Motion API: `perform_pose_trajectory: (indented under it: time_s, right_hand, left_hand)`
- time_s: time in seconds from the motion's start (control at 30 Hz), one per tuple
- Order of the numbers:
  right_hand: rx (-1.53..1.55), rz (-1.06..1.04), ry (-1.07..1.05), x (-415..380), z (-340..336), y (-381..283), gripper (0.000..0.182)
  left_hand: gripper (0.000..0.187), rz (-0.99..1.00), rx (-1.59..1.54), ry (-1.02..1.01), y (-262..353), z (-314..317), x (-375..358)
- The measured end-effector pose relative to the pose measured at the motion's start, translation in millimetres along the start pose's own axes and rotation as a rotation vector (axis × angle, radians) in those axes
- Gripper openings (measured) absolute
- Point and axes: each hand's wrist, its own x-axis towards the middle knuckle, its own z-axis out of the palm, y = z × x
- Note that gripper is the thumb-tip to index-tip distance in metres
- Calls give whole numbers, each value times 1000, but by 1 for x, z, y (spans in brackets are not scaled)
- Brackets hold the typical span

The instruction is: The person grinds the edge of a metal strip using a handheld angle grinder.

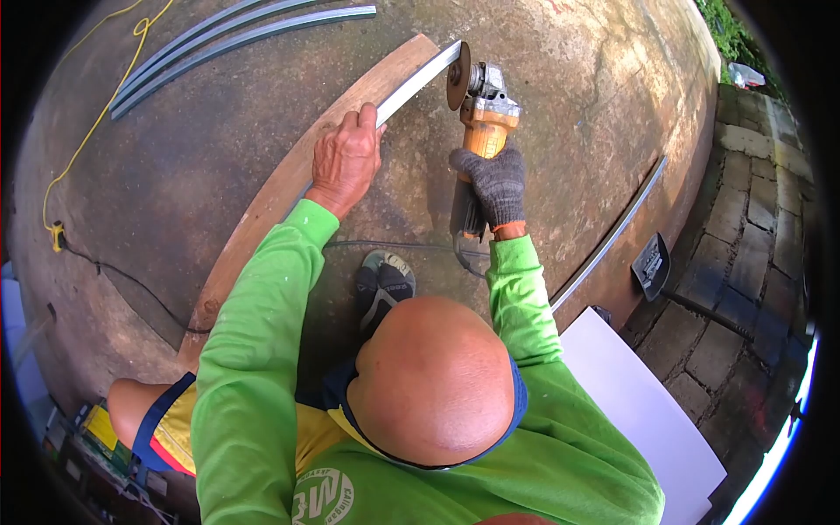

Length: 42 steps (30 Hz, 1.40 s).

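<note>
My bare left hand [348,160] is closed around a light metal channel [418,83], pressing it along a long wooden plank [262,210]. In my right hand [497,185], which wears a dark grey knitted glove, is a yellow angle grinder [486,131] gripped by its body. Its cutting disc [458,76] stands upright at the far end of the channel, with the disc's edge right at the metal. The grinder's dark cord drops from its rear end beside my wrist. Part of the channel is hidden under my left hand and sleeve.
Several metal channels [254,44] lie at the far left, near a yellow extension cord [122,96] joined to a black cable. Another metal strip [612,232] lies on the right, beside a dustpan [652,265] and a white board [639,402]. A shoe [383,284] stands near the cable.
</note>
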Motion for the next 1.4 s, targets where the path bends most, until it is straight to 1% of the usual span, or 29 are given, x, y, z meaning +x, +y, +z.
perform_pose_trajectory:
  time_s: [0.1, 0.2, 0.6, 0.9, 1.0, 1.1, 1.2, 1.27, 1.37, 1.4]
  right_hand:
    - [-11, 34, -19, 0, -1, 1, 61]
    - [-42, 40, -5, 1, -2, 2, 62]
    - [-96, 42, 3, 3, -7, 3, 66]
    - [-100, 49, 16, -1, -9, 5, 61]
    - [-29, -22, 9, 0, -8, 16, 55]
    - [355, 0, -73, -11, -15, 18, 39]
    - [550, 80, -148, -15, -29, 38, 32]
    - [662, 91, -185, -19, -42, 47, 31]
    - [700, 112, -228, -19, -60, 75, 33]
    - [717, 120, -235, -20, -63, 81, 34]
  left_hand:
    - [26, -46, -24, -29, 1, 2, -1]
    - [26, -51, -20, -41, 3, 3, -2]
    - [27, -30, -50, -22, 3, 8, -4]
    - [25, -31, -45, -31, 5, 9, -5]
    - [25, -61, -79, -55, 7, 7, -3]
    - [24, -53, -113, -78, 1, -5, 4]
    - [26, -108, -137, -121, -14, -28, 16]
    - [26, -151, -95, -167, -34, -46, 22]
    - [27, -210, -52, -206, -67, -71, 27]
    - [27, -183, -28, -211, -82, -75, 22]
